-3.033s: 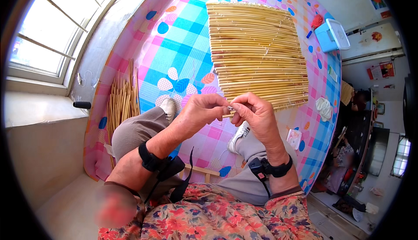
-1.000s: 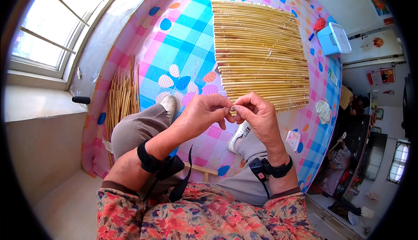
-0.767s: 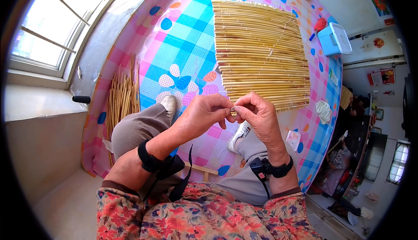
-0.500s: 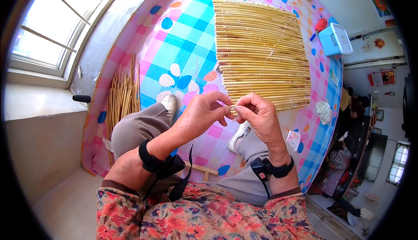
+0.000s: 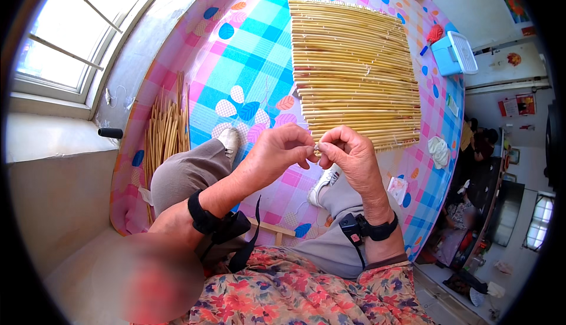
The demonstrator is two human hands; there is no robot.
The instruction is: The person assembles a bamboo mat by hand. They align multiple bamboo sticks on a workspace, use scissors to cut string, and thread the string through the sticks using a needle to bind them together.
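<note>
A mat of yellow reed stalks (image 5: pixel 356 74) bound side by side lies in front of me, with small white knots along it. At its near left corner, my left hand (image 5: pixel 286 147) and my right hand (image 5: pixel 349 153) meet fingertip to fingertip. Both are closed in a pinch on a small pale string (image 5: pixel 317 147), mostly covered by the fingers. Whether the string is joined to the mat there cannot be made out. Each wrist wears a black strap with a small device.
Loose reed stalks (image 5: pixel 166 127) are heaped left of my knee. On the right stand a blue bin with a white lid (image 5: pixel 451 54), red yarn (image 5: pixel 435 33), a white cloth (image 5: pixel 438 152) and a small packet (image 5: pixel 398 189). A checked floral sheet (image 5: pixel 236 60) covers the surface. Another person sits at far right.
My fingertips have shifted slightly around the pale string, and more of it shows between them. The mat and the other things stay in place.
</note>
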